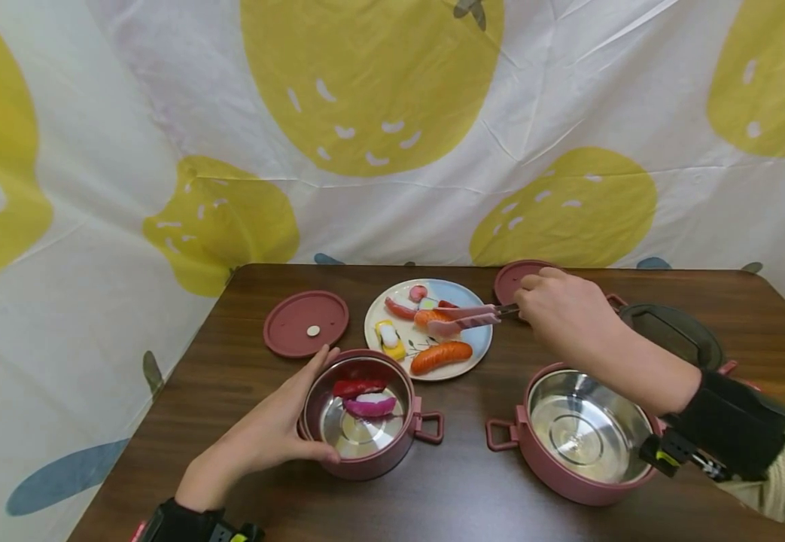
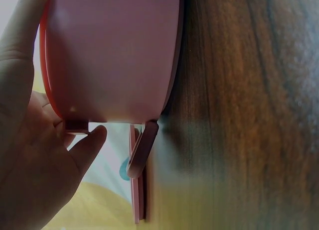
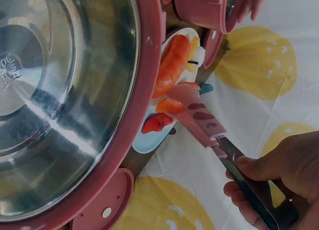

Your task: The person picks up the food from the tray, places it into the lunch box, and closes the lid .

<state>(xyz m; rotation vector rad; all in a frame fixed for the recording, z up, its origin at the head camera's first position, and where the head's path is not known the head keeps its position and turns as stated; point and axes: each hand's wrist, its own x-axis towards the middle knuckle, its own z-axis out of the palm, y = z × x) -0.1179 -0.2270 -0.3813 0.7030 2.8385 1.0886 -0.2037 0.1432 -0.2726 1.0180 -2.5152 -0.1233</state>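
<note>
Right hand [image 1: 558, 299] grips the tongs [image 1: 476, 322], whose pink tips close around an orange piece [image 1: 429, 319] at the plate [image 1: 463, 293]; whether that piece touches the plate or is raised off it, I cannot tell. From the head, the knuckles hide most of the grip, but the right wrist view shows the thumb laid along the black handle [image 3: 247, 192] and the other fingers curled beneath. Left hand [image 1: 277, 425] clasps the small pot [image 1: 385, 461], thumb over the near side of the rim and fingers towards the far side. Only the head camera looks into this pot, where a red piece [image 1: 358, 388] lies beside a purple and white one [image 1: 369, 406]; the left wrist sees just its outer wall, standing on the bench [image 1: 460, 482].

Also on the plate are an orange sausage [image 1: 441, 357] and a yellow and white piece [image 1: 390, 339]. The large pot [image 1: 575, 489] stands to the right with nothing in it, and the right wrist picks out stamped lettering [image 3: 9, 73] on its floor. One lid [image 1: 290, 331] lies left of the plate; the other lid [image 1: 510, 282], partly behind the right hand from above, shows its white dot only to the right wrist
</note>
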